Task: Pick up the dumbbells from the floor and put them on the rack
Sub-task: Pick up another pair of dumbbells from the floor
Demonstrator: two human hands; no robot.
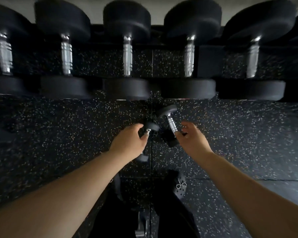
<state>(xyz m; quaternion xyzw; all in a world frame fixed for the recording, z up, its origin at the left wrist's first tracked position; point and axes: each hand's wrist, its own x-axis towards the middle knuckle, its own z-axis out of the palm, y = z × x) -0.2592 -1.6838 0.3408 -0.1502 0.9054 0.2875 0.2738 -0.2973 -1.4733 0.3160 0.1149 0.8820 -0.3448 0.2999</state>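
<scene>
Speckled black rubber floor (50,134) fills most of the frame, a tile seam running vertically through centre. Whole frame is motion-blurred.

Across the top: rack (208,60) with a row of five big dumbbells (127,54), black round heads, chrome ribbed handles pointing up-down in frame. A sixth is just cut off at the upper right edge. Rack structure itself is mostly dark and hard to make out.

Lower half: both bare forearms reach in from the bottom corners toward centre. Between them, bottom centre, dark trouser legs and a black clog-style shoe (176,184) with a small beaded charm.

Centre frame, two small dumbbells, just beside each other:
- right small dumbbell (170,123): tilted, upper head toward the rack, chrome handle exposed, lower head beside the right palm. Looks to be on or just above the floor, cannot tell which.
- left small dumbbell (150,127): one head and a bit of chrome visible past the left fingers, the other head peeks out below the wrist.

Left hand (131,140): fingers curled around the left small dumbbell's handle, gripping it.

Right hand (193,138): fingers partly curled, narrow gap, fingertips at the lower end of the right small dumbbell's handle. Full grip not visible, cannot tell if it's closed on it.
</scene>
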